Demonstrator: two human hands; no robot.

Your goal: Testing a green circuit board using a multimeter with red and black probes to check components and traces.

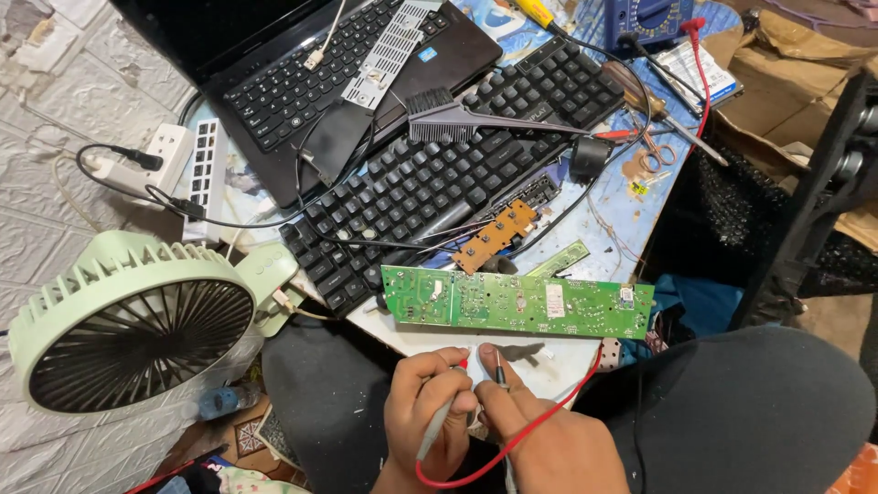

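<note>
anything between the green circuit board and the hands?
Head view: only a bare strip of white table edge separates the green circuit board from the left hand and right hand.

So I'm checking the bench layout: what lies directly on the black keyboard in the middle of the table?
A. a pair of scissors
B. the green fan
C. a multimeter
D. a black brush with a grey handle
D: a black brush with a grey handle lies across the upper keys of the black keyboard, while both hands, left hand and right hand, hold probes below the green circuit board.
</note>
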